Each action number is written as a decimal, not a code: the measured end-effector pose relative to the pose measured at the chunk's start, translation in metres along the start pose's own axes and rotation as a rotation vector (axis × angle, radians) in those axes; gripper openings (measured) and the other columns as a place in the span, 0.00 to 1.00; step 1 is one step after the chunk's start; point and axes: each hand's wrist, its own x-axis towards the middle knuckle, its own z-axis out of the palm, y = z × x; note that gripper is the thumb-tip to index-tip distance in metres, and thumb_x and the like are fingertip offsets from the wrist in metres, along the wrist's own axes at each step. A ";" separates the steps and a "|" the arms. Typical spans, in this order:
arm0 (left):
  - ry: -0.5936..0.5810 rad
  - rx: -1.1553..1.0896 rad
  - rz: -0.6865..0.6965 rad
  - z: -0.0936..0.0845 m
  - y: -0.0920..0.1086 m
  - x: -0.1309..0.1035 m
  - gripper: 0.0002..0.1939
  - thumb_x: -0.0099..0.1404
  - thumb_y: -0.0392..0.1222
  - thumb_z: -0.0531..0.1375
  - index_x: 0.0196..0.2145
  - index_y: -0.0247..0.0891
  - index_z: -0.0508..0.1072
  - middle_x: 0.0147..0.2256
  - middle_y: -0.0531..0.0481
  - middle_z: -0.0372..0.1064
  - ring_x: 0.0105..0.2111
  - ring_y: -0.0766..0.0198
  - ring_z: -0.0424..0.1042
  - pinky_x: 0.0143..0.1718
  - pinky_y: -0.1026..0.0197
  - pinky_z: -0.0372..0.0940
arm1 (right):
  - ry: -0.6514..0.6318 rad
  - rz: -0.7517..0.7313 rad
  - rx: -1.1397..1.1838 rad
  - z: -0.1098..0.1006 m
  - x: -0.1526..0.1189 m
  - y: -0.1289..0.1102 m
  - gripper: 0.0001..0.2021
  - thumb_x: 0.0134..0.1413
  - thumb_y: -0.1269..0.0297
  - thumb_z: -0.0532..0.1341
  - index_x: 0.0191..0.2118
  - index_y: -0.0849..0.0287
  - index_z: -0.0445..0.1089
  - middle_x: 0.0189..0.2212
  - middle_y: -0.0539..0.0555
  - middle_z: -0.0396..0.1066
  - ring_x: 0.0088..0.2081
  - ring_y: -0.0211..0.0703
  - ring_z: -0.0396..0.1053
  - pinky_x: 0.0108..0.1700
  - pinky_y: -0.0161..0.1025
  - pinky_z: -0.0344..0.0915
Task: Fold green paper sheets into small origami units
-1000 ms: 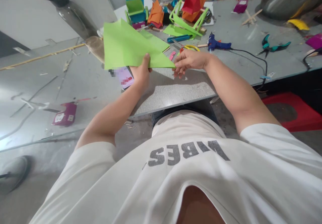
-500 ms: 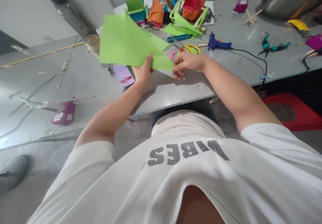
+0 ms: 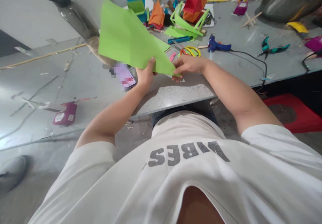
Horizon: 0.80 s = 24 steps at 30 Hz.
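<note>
In the head view, the person's left hand [image 3: 146, 75] gripped a green sheet [image 3: 128, 39], thumb laid over the top face and fingers underneath, while the right hand [image 3: 184, 66] pinched the sheet's pointed corner with its fingers drawn close together. The sheet was held up over the near edge of the worktop [image 3: 176, 91], its broad end rising to the left, with a crease running down it. A phone [image 3: 127, 78] lay just beside the left wrist, partly hidden by the sheet. Beyond the right hand, farther from the near edge, were a pair of scissors [image 3: 195, 51] with red and yellow handles, a blue cutter [image 3: 180, 39] and a blue glue gun [image 3: 219, 45], whose black cord ran toward the near edge. Teal-handled pliers [image 3: 273, 48] lay farther right, and a metal bowl [image 3: 279, 5] stood toward the far right corner. Along the far edge sat folded orange paper [image 3: 156, 15] and a red piece [image 3: 193, 2]. A purple packet [image 3: 65, 114] lay near the left part of the near edge
</note>
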 end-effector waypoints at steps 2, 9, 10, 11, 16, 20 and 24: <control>-0.093 0.001 0.035 -0.001 -0.002 -0.005 0.28 0.70 0.68 0.83 0.47 0.47 0.78 0.39 0.50 0.82 0.39 0.55 0.86 0.33 0.59 0.79 | 0.122 -0.066 0.048 0.006 0.007 0.005 0.18 0.59 0.56 0.91 0.41 0.56 0.86 0.33 0.49 0.88 0.32 0.39 0.83 0.34 0.31 0.79; -0.442 0.076 0.049 -0.005 0.009 -0.029 0.36 0.61 0.70 0.85 0.53 0.44 0.83 0.54 0.38 0.91 0.63 0.35 0.89 0.66 0.38 0.87 | 0.469 -0.334 0.264 0.039 0.020 0.006 0.19 0.60 0.49 0.88 0.42 0.51 0.82 0.45 0.52 0.92 0.52 0.52 0.91 0.59 0.45 0.91; -0.464 0.094 0.020 -0.005 0.011 -0.031 0.36 0.61 0.68 0.85 0.54 0.43 0.84 0.56 0.37 0.92 0.64 0.34 0.89 0.69 0.36 0.86 | 0.498 -0.350 0.292 0.041 0.020 0.004 0.19 0.61 0.49 0.86 0.43 0.51 0.82 0.46 0.53 0.93 0.55 0.56 0.91 0.64 0.50 0.90; -0.477 0.105 -0.006 -0.005 0.014 -0.033 0.36 0.61 0.66 0.85 0.55 0.42 0.85 0.58 0.36 0.92 0.65 0.33 0.89 0.71 0.34 0.85 | 0.520 -0.347 0.315 0.044 0.019 0.002 0.18 0.61 0.50 0.86 0.44 0.52 0.82 0.48 0.55 0.93 0.58 0.59 0.91 0.67 0.54 0.90; -0.465 0.000 -0.031 -0.002 0.020 -0.035 0.39 0.64 0.65 0.84 0.62 0.40 0.84 0.64 0.31 0.89 0.73 0.28 0.85 0.80 0.28 0.78 | 0.549 -0.302 0.352 0.048 0.016 -0.003 0.22 0.51 0.50 0.88 0.44 0.51 0.83 0.51 0.58 0.94 0.65 0.68 0.89 0.71 0.61 0.89; -0.451 -0.085 -0.010 -0.001 0.023 -0.032 0.43 0.63 0.73 0.85 0.62 0.42 0.84 0.64 0.30 0.89 0.74 0.25 0.84 0.80 0.24 0.77 | 0.553 -0.282 0.349 0.049 0.015 -0.005 0.27 0.41 0.44 0.91 0.40 0.49 0.82 0.51 0.58 0.94 0.65 0.69 0.89 0.69 0.59 0.89; -0.444 -0.108 0.003 -0.003 0.026 -0.027 0.45 0.61 0.79 0.83 0.60 0.43 0.85 0.65 0.31 0.89 0.71 0.26 0.86 0.78 0.25 0.79 | 0.536 -0.280 0.340 0.049 0.013 -0.009 0.28 0.36 0.46 0.91 0.38 0.49 0.80 0.47 0.57 0.94 0.62 0.68 0.90 0.68 0.60 0.90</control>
